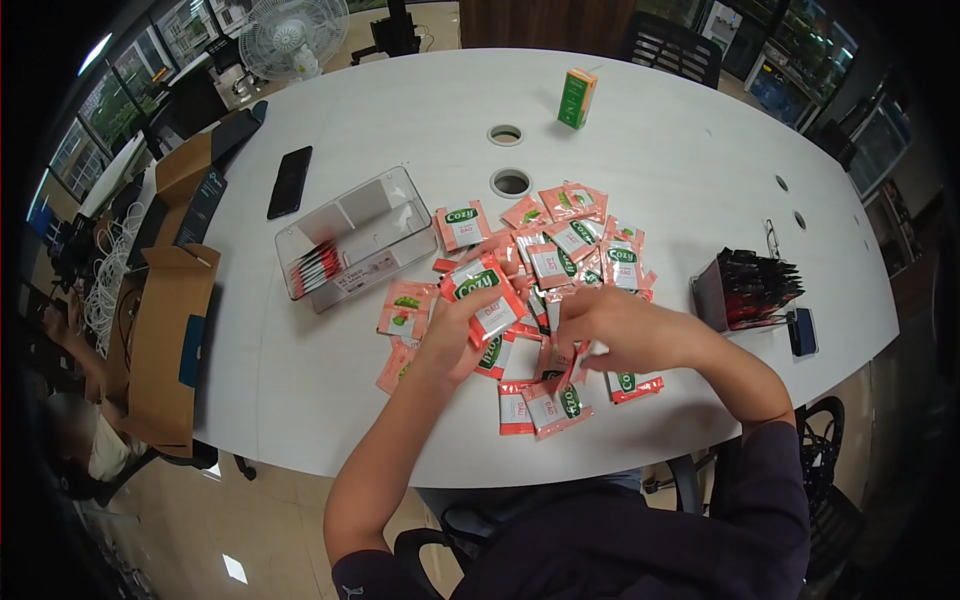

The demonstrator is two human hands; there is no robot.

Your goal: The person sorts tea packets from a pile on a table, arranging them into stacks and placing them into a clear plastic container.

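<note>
My left hand is closed on a red and white Cozy sachet, held up over a spread pile of similar sachets on the white table. My right hand is over the pile's right part, its fingers bent down and pinching a sachet that stands tilted among the others. To the upper left of the pile is a clear divided plastic box, with a row of several sachets standing upright at its left end.
A black phone and open cardboard boxes lie left. A holder with black and red packets stands right, near a small dark blue object. Farther back are a green and orange carton and cable holes. Another person sits far left.
</note>
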